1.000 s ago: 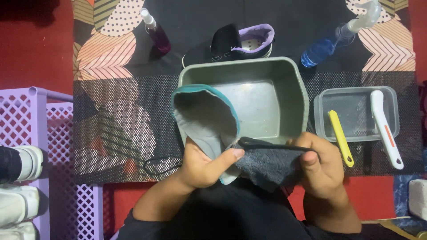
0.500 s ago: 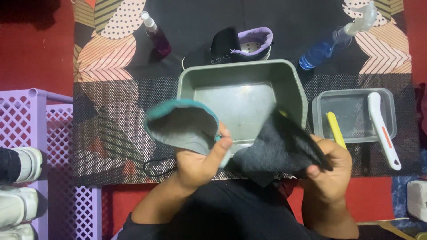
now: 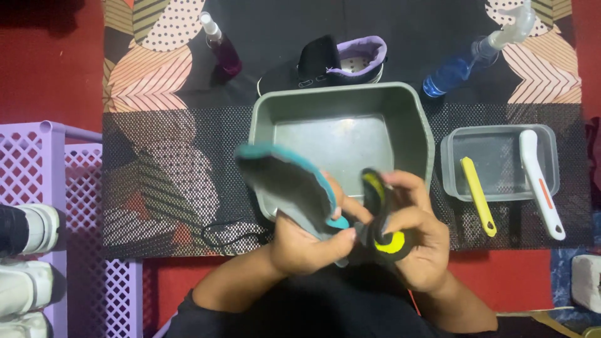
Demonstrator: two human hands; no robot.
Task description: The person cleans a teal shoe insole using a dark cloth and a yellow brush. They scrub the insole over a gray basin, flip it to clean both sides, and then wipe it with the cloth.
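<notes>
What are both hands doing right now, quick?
Left hand: closed, holding a grey insole with a teal edge.
Right hand: closed, holding a dark insole with yellow patches.

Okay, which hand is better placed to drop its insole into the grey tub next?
Probably the right hand: its black and yellow insole already overlaps the grey tub's near rim, while the left hand holds the teal-edged insole further left.

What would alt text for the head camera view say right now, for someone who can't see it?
Two bare hands hold shoe insoles over the near edge of a grey tub: the left hand grips a grey, teal-edged insole, the right hand a black and yellow insole. Beyond the tub stands a black and purple shoe; a clear tray to the right holds two brushes.
</notes>
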